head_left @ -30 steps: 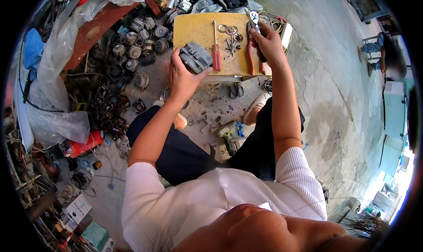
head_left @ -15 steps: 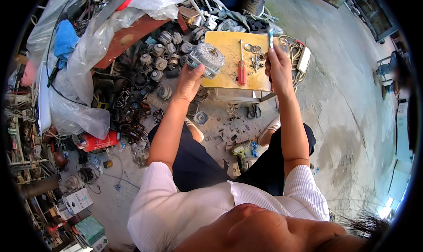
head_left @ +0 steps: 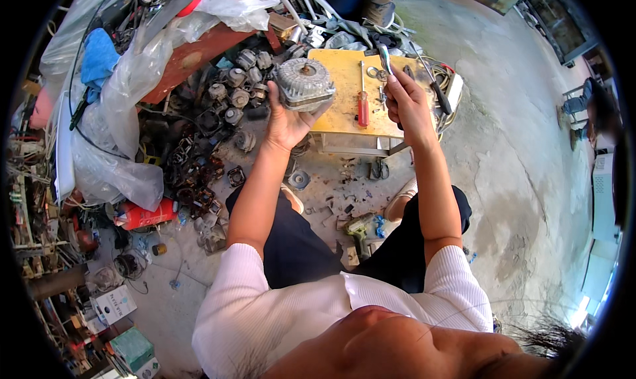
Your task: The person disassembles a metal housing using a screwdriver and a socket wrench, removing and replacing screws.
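On left hand [head_left: 286, 123], motor [head_left: 301, 84], shaft [head_left: 308, 69] upward

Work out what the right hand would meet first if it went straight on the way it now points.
Beyond the silver-headed tool it holds, the right hand would probably meet the far part of the yellow tabletop first, near the metal rings; depth is unclear, so it might pass above.

Left hand [head_left: 288, 127]: by the yellow tabletop's [head_left: 342, 68] left edge, cupped in a grip, thumb up | Right hand [head_left: 412, 107]: above its right part, fingers curled, index extended | Forearms [head_left: 257, 197]: stretched toward it | Legs [head_left: 301, 243]: spread, on its near side
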`<state>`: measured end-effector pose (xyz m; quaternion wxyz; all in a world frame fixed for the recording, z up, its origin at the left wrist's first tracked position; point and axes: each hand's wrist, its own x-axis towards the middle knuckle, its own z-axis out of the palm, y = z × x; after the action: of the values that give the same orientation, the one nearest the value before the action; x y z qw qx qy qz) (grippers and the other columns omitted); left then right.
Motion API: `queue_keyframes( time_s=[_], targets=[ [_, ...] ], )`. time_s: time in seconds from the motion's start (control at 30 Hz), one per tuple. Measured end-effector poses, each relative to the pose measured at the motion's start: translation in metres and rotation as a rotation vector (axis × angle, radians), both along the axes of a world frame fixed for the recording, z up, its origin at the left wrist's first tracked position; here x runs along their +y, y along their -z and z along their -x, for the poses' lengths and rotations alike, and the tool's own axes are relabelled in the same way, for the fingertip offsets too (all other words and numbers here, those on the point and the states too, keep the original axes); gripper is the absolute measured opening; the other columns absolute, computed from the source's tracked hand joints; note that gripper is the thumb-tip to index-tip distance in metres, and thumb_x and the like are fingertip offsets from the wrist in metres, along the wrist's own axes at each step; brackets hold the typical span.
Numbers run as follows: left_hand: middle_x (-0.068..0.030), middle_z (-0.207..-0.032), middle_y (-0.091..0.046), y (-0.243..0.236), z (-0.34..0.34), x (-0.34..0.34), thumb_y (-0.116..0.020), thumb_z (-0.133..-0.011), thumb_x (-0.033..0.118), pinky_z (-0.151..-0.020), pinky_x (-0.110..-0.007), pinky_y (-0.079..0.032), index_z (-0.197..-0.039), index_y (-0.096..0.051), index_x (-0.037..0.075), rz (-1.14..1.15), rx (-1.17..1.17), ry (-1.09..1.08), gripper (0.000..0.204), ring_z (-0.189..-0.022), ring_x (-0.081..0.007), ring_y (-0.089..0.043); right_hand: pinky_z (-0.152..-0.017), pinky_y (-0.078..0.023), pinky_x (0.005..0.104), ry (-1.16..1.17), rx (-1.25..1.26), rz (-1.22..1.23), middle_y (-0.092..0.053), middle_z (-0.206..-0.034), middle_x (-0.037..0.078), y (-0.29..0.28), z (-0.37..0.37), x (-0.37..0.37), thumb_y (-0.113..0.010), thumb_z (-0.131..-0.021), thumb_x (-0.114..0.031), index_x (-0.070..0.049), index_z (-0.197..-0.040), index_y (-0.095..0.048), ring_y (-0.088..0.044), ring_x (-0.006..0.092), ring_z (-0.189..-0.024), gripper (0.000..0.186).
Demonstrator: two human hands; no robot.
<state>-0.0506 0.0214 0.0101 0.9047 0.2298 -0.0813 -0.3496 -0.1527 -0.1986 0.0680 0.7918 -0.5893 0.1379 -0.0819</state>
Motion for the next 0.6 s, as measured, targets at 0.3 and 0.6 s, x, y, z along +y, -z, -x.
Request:
queue_keyframes(
  time_s=[0.3, 0.6],
  targets=[
    [-0.0163, -0.145, -0.045, 0.015, -0.011, -0.002, -0.064, -0.074, 0.074, -0.117, -0.054, -0.027, -0.149, -0.033, 0.011, 0.311, 0.106, 0.245, 0.102, -0.127, -0.0368, -0.052, -0.048, -0.029, 0.018, 0.021, 0.004, -0.101, -0.042, -0.073, -0.007, 0.009, 0.0, -0.012, -0.044, -0.105, -0.028, -0.006, -0.118, -0.057, -0.034, 0.0021, -0.056, 0.029],
    [-0.0041, -0.141, -0.048, 0.013, 0.0, -0.004, -0.083, -0.064, 0.061, -0.109, -0.038, -0.037, -0.145, -0.036, 0.004, -0.218, -0.363, -0.006, 0.109, -0.128, -0.0179, -0.046, -0.047, -0.029, 0.0139, -0.287, 0.077, -0.452, -0.061, -0.097, 0.001, 0.021, 0.002, 0.026, -0.072, -0.088, -0.041, -0.009, -0.103, -0.052, -0.049, 0.0008, -0.072, 0.041]
  ],
)
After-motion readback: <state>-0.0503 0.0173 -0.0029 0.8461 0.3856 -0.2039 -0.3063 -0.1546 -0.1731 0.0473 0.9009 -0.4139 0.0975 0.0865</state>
